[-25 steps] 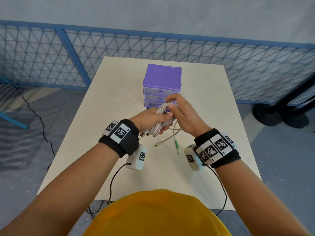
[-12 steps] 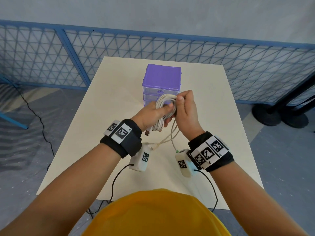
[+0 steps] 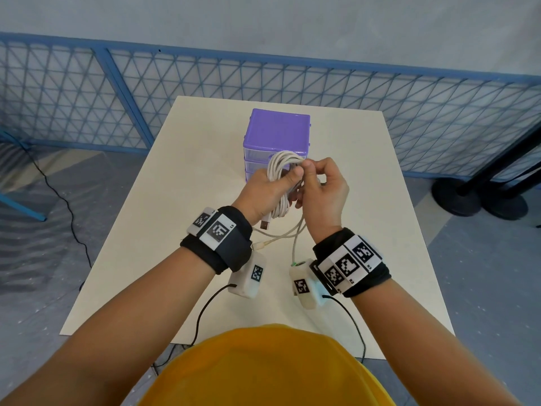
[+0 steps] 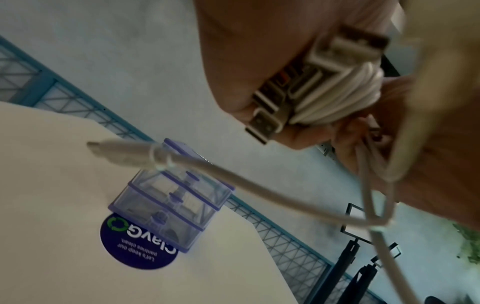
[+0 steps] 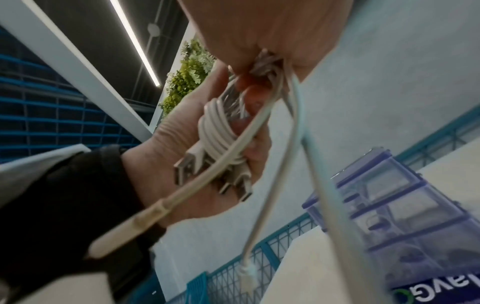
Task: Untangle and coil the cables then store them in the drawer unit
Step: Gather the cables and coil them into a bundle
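Observation:
A bundle of white coiled cables (image 3: 281, 183) is held above the table, just in front of the purple drawer unit (image 3: 276, 133). My left hand (image 3: 270, 191) grips the coil around its middle, thumb over the strands (image 4: 337, 96). My right hand (image 3: 319, 186) pinches strands at the top right of the coil (image 5: 267, 67). Several USB plugs (image 4: 267, 115) stick out below the left palm. Loose cable tails (image 3: 281, 234) hang down, one ending in a white plug (image 3: 259, 245). The drawers of the unit (image 4: 171, 197) look closed.
The cream table (image 3: 164, 230) has a dark round sticker (image 4: 137, 246) in front of the drawer unit. A blue mesh fence (image 3: 87, 98) runs behind the table. Black stands (image 3: 480, 194) are on the floor at the right.
Both hands have lifted the coil higher, up in front of the drawer unit. The right hand moved from the coil's side to pinching its top, and the loose tails rose off the table.

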